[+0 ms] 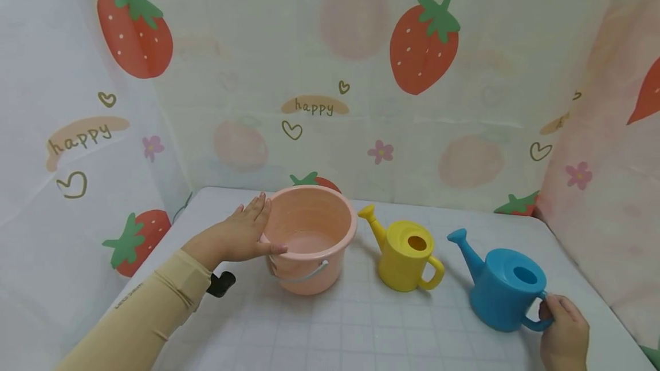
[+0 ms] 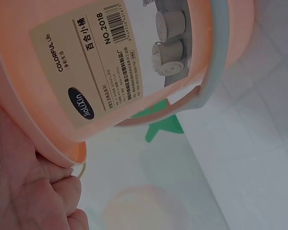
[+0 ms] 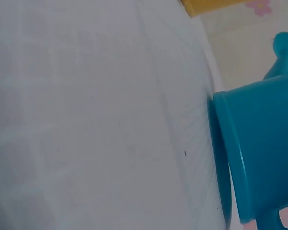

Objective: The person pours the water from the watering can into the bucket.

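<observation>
A pink bucket (image 1: 309, 273) stands upright on the table, its inside bare and its pale handle hanging down at the front. My left hand (image 1: 239, 236) rests against the bucket's left rim, fingers straight and thumb across the near edge. A printed label (image 2: 86, 62) shows on the bucket's side in the left wrist view. My right hand (image 1: 566, 328) grips the handle of a blue watering can (image 1: 500, 296), whose spout points left. In the right wrist view a narrow gap shows under the can's base near the handle. That hand is outside the right wrist view.
A yellow watering can (image 1: 402, 262) stands between the bucket and the blue can, spout to the left. A small black object (image 1: 223, 284) shows beside my left wrist. Strawberry-print curtains (image 1: 330, 62) enclose the white table (image 1: 330, 336) at the back and sides.
</observation>
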